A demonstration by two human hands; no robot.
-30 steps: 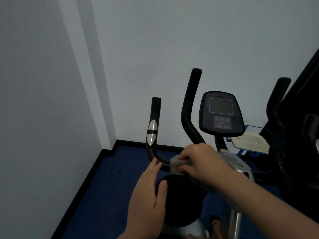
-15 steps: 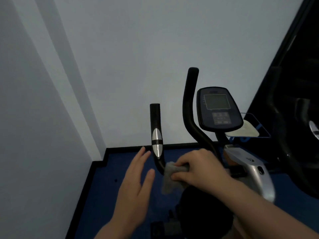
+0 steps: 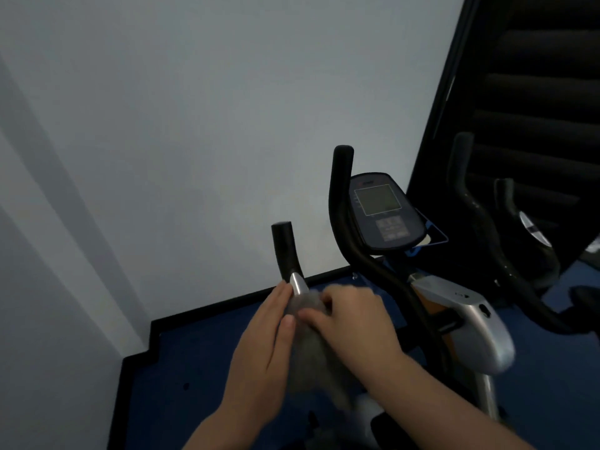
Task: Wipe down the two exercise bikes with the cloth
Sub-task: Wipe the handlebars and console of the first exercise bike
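Sliding up from the bar's bend, the cloth [image 3: 306,306] now wraps the left handlebar [image 3: 287,254] just under its silver sensor, pinched by the right hand [image 3: 352,323]. Left hand [image 3: 264,339], fingers straight, has closed in vs 1 s ago & touches the cloth. Bike 1 still mid-wipe, I'd judge; bike 2 [image 3: 506,241] at right untouched.

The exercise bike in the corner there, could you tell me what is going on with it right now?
A person is wiping the exercise bike with a grey cloth. The right hand grips the cloth against the left handlebar, just below its silver sensor strip. The left hand has straight fingers laid against the cloth and bar from the other side. The console is untouched at this moment, and a second bike stands to the right.
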